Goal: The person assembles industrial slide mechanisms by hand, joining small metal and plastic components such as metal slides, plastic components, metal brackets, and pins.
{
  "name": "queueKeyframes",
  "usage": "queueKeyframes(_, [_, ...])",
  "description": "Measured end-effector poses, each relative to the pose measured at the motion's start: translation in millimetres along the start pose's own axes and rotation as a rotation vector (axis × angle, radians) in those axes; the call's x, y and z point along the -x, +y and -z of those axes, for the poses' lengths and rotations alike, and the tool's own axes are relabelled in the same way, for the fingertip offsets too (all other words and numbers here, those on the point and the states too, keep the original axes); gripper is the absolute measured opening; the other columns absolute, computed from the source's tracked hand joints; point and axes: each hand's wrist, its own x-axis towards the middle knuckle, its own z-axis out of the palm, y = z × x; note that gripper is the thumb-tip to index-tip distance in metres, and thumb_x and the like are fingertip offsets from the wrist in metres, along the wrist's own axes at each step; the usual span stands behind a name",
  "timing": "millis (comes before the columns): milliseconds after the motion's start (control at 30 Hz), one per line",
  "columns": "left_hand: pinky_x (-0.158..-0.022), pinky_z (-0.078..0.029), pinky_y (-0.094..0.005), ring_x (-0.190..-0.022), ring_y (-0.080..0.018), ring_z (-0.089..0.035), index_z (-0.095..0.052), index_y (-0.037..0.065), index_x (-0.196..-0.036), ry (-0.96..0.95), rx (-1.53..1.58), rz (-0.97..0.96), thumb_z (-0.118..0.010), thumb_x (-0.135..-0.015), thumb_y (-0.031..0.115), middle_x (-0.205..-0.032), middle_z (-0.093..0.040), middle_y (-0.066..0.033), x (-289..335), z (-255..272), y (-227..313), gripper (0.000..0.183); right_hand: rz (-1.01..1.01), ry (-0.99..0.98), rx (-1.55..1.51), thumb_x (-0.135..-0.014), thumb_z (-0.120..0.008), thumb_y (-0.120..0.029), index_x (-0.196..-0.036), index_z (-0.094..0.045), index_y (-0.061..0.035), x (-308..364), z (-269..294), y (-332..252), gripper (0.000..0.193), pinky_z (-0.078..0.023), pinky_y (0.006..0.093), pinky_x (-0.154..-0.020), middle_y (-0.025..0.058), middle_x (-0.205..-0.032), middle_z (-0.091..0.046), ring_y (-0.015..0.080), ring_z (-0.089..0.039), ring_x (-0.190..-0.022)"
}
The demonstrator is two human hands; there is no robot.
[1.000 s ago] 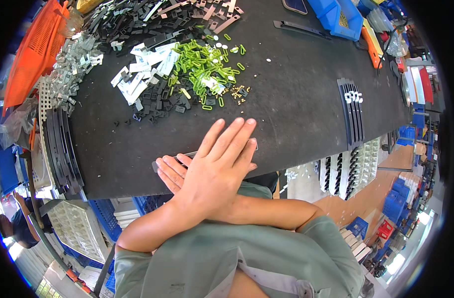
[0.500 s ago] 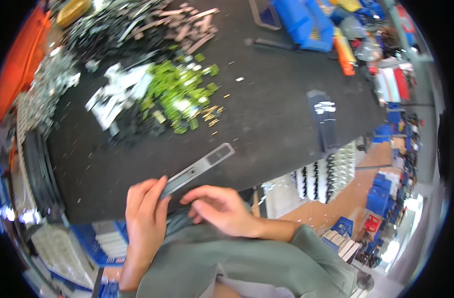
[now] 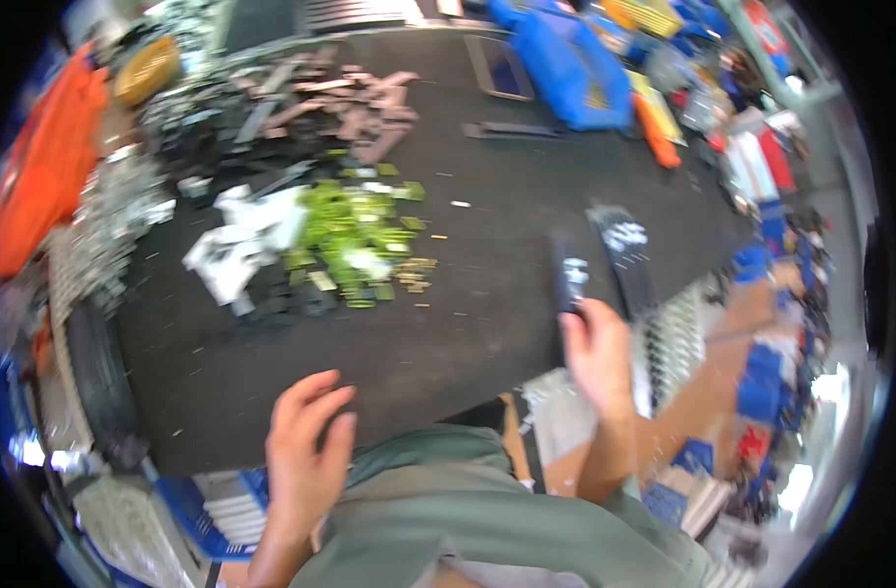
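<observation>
My right hand grips the lower end of a dark flat strip with a shiny patch, blurred by motion. The strip is held just left of similar dark strips that lie with white glints on the black table. My left hand is empty above the table's near edge, its fingers apart and slightly bent. Ahead of it lie a heap of green translucent squares, a white pile of plastic pieces and a few small brass-coloured bits.
Black and pinkish strips are heaped at the far left, near an orange bag. A blue bin, a phone-like slab and a dark bar are at the far side. White trays stand beyond the right edge.
A long flat strip was in my left hand, near my right. My left hand is now empty; my right has swung right, holding a strip beside the dark strips. The view has shifted.
</observation>
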Motion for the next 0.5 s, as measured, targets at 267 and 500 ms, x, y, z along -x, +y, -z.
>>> queueKeyframes(267, [-0.092, -0.054, -0.0377, -0.112, -0.0332, -0.067, -0.071, 0.001, -0.116, 0.283, -0.127, 0.004, -0.072, -0.091, 0.005, -0.128, -0.064, -0.0179, -16.0, 30.0, -24.0, 0.026, -0.153, 0.362, 0.406, -0.096, -0.069, -0.023, -0.111, -0.065, 0.0008, -17.9, -4.8, 82.4, 0.029, -0.052, 0.0450, -0.083, 0.0183, -0.100, -0.069, 0.0354, -0.066, -0.095])
queueKeyframes(500, [-0.079, -0.057, -0.0413, -0.085, -0.0302, -0.072, -0.067, 0.000, -0.121, 0.639, -0.416, 0.189, -0.070, -0.094, 0.018, -0.110, -0.071, -0.0181, -65.9, 112.7, -105.1, 0.032, -0.124, 0.451, 0.498, -0.095, -0.068, -0.019, -0.116, -0.062, 0.0000, -38.2, -22.2, 96.6, 0.029, -0.049, 0.0471, -0.088, 0.0169, -0.109, -0.067, 0.0371, -0.064, -0.103])
